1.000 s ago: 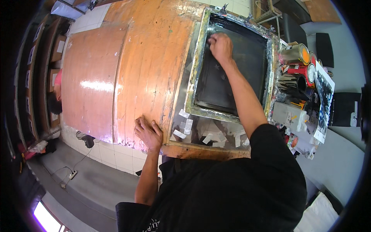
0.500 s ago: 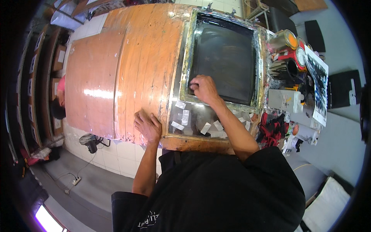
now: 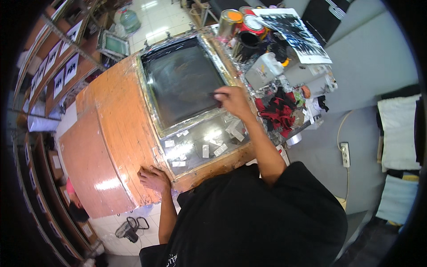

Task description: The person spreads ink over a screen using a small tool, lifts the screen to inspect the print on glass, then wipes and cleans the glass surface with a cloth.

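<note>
A screen-printing frame with paint-crusted edges lies on the wooden table, its dark mesh smeared with a lighter haze. At the near right corner of that mesh, my right hand is closed, fingertips low over the surface. A small dark bit shows at its fingers, too blurred to name. My left hand rests on the table's near edge, fingers bent a little but apart, holding nothing. Strips of pale tape are stuck to the shiny panel between the frame and my body.
On the right stand paint cans, a whitish plastic container and a heap of red and black rags. A printed sheet lies behind them. Shelves line the left, near another person's head. A fan stands on the floor.
My right hand has gone from the mesh's left edge across to its near right corner. The left hand stays on the table. The whole view has turned and shifted.
</note>
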Motion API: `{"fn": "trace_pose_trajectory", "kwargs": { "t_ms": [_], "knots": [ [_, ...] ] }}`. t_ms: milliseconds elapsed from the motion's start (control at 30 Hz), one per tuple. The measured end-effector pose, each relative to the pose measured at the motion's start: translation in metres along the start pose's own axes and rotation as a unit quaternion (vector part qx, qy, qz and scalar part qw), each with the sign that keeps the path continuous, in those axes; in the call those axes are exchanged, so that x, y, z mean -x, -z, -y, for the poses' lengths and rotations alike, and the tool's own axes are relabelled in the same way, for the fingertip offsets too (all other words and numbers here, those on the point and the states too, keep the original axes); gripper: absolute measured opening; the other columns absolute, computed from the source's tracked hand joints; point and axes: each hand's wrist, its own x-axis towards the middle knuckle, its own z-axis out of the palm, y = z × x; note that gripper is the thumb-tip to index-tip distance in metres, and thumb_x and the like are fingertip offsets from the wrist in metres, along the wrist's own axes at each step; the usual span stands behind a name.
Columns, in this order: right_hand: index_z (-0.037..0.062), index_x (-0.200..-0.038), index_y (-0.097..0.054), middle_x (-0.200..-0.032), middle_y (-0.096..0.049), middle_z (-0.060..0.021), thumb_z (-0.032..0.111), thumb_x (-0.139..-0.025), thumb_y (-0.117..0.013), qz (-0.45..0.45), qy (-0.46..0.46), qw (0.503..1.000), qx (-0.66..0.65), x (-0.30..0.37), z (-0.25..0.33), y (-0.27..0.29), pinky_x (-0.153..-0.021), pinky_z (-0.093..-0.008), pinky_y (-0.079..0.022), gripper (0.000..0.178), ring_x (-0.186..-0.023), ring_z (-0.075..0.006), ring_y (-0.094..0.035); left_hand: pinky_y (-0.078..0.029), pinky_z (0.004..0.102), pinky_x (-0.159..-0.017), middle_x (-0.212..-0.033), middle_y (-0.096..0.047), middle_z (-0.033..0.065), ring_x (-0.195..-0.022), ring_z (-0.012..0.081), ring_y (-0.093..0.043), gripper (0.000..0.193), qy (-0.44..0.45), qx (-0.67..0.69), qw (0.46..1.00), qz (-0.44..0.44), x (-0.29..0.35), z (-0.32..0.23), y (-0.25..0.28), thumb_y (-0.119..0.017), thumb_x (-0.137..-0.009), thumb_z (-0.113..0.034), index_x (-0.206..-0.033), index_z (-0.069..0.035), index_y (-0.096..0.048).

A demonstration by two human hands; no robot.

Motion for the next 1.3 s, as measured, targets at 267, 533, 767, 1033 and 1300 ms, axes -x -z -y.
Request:
{"fn": "trace_pose_trajectory", "kwargs": {
  "t_ms": [267, 533, 767, 1033, 1300],
  "knots": [
    [0.0005, -0.11, -0.073, -0.088, -0.073, -0.009, 0.006, -0.085, -0.076, -0.432, -0.219, 0.866, -0.125, 0.096, -0.102, 0.144, -0.063, -0.025, -0.052, 0.025, -0.071, -0.0142, -0.066, -0.039, 0.0526, -0.099, -0.14, -0.046, 0.0235, -0.124, 0.0414, -0.046, 0.051, -0.009, -0.044, 0.999, -0.014, 0.004, 0.015, -0.013, -0.049, -0.1, -0.038, -0.137, -0.003, -0.048],
    [-0.0048, -0.126, -0.064, -0.115, -0.066, -0.0233, 0.01, -0.081, -0.071, -0.324, -0.213, 0.804, 0.45, 0.032, -0.176, 0.216, -0.091, -0.0424, -0.051, 0.047, -0.102, -0.0393, -0.064, -0.041, 0.0533, -0.096, -0.139, -0.046, 0.0232, -0.123, 0.0414, -0.047, 0.052, -0.016, -0.065, 0.998, -0.008, 0.001, 0.012, -0.014, -0.047, -0.101, -0.039, -0.137, -0.002, -0.049],
    [0.0004, -0.12, -0.066, -0.116, -0.062, -0.0287, 0.007, -0.083, -0.068, -0.157, -0.127, 0.924, 0.324, 0.117, -0.149, 0.126, -0.097, -0.0501, -0.046, 0.038, -0.112, -0.0457, -0.059, -0.039, 0.0545, -0.098, -0.139, -0.046, 0.0233, -0.122, 0.0426, -0.046, 0.052, 0.005, -0.052, 0.999, 0.002, 0.002, 0.007, -0.007, -0.047, -0.1, -0.038, -0.137, -0.002, -0.048],
    [-0.0034, -0.103, -0.068, -0.093, -0.07, -0.0254, 0.009, -0.08, -0.07, -0.105, -0.254, 0.914, 0.299, 0.116, -0.183, 0.114, -0.08, -0.046, -0.054, 0.026, -0.09, -0.0435, -0.069, -0.04, 0.0559, -0.095, -0.137, -0.046, 0.0249, -0.118, 0.0439, -0.047, 0.049, -0.007, -0.027, 1.0, -0.013, 0.001, -0.003, 0.002, -0.049, -0.098, -0.033, -0.135, -0.002, -0.048],
    [-0.0053, -0.139, -0.052, -0.119, -0.064, -0.0323, 0.012, -0.082, -0.072, 0.059, -0.279, 0.929, 0.237, 0.111, -0.113, 0.162, -0.101, -0.0437, -0.048, 0.063, -0.114, -0.0399, -0.065, -0.04, 0.0557, -0.096, -0.137, -0.046, 0.0267, -0.12, 0.0451, -0.047, 0.05, -0.023, -0.043, 0.999, -0.017, 0.003, 0.008, -0.012, -0.045, -0.102, -0.037, -0.137, -0.001, -0.048]
  ]
}}
